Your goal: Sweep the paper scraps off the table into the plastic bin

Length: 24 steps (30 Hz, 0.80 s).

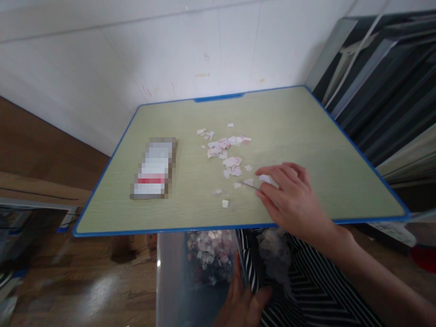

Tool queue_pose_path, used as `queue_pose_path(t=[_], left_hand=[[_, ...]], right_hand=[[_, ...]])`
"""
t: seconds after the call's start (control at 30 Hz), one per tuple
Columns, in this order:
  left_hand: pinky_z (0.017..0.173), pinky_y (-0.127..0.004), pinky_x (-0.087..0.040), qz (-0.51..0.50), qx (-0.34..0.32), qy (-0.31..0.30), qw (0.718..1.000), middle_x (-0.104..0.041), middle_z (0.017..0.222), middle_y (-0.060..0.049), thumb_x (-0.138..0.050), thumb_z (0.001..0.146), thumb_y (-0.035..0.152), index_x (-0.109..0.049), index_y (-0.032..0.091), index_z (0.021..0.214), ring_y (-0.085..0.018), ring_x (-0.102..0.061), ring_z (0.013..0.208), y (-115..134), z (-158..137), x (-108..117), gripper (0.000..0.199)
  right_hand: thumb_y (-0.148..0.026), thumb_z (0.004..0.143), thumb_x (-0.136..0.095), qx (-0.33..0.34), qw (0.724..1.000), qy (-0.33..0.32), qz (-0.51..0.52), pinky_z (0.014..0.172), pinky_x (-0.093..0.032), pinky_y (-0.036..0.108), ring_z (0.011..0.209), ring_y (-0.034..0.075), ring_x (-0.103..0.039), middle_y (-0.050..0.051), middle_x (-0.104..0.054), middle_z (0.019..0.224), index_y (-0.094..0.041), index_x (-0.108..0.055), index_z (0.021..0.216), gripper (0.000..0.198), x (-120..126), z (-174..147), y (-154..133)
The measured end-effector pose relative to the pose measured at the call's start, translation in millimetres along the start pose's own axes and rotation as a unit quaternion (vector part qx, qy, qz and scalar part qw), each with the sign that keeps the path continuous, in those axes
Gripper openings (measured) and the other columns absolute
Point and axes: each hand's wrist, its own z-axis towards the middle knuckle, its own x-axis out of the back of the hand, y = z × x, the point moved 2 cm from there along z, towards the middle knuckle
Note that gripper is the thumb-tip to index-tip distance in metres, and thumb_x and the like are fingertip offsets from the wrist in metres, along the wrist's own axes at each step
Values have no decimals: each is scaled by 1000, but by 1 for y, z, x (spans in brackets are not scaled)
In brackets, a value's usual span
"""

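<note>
My right hand point(289, 195) is over the near right part of the folding table point(306, 122). Its thumb and fingers pinch a thin pointed tool point(248, 185), whose tip is by small torn paper scraps point(237, 185). More white and pink paper scraps point(221, 146) lie loosely heaped mid-table. A single scrap point(225, 204) sits close to the front edge. Below the table, my left hand point(240, 299) rests along the side of a clear plastic bin point(173, 277), fingers stretched out and thumb apart. Inside the bin is a pile of paper scraps point(209, 250).
A phone-like slab point(153, 168), blurred out, lies on the table's left side. Behind the table stands a white wall point(218, 50). Dark flat panels point(381, 68) lean at the right. Striped cloth point(316, 268) covers my lap, with greyish scraps point(274, 250) on it.
</note>
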Motion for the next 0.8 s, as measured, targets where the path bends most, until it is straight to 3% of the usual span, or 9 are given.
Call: queue_pose_path(t=[0.17, 0.3, 0.47, 0.57, 0.67, 0.8], left_hand=[[108, -47, -33, -6, -15, -4, 1000, 32, 148, 2, -69, 79, -3, -48, 35, 127, -39, -6, 138, -5, -2, -1, 64], [107, -48, -34, -30, 2, -37, 999, 31, 149, 4, -66, 82, -1, -42, 41, 132, -37, -8, 139, -12, -2, -2, 69], [107, -52, -30, -20, -16, -55, 998, 39, 144, 7, -64, 81, -4, -48, 40, 128, -41, 3, 137, -17, 0, -5, 67], [102, -53, -39, -19, -17, -69, 997, 44, 141, 3, -69, 81, 4, -48, 38, 130, -47, -2, 135, -18, 0, -8, 63], [102, -52, -39, 4, -4, -47, 999, 42, 142, 1, -72, 79, 6, -49, 36, 129, -47, -6, 135, -15, -1, -9, 62], [107, -50, -32, -3, 8, -15, 1000, 39, 144, 7, -69, 80, 0, -48, 40, 127, -40, -5, 138, -7, 0, -6, 64]], right_hand=[[-13, 81, -59, 15, 1000, 0, 14, 92, -39, 44, 94, 24, -57, 10, -66, 101, -15, -62, 70, 12, 0, -2, -1], [-11, 81, -58, -20, 1000, 19, 6, 89, -41, 45, 92, 25, -58, 11, -67, 99, -15, -61, 68, 13, 3, -5, -1], [-12, 81, -59, -27, 998, 38, 41, 89, -42, 47, 91, 24, -60, 10, -67, 100, -16, -58, 67, 14, 5, -7, 4], [-14, 81, -59, -47, 996, 65, 40, 86, -44, 46, 89, 25, -60, 11, -66, 99, -16, -57, 69, 13, 4, -9, 8], [-14, 82, -59, -37, 996, 52, 55, 86, -44, 47, 90, 25, -60, 11, -66, 100, -16, -58, 69, 13, 3, -9, 7], [-13, 81, -58, -21, 998, 23, 61, 89, -43, 49, 90, 25, -60, 11, -66, 101, -16, -58, 68, 14, 2, -9, 4]])
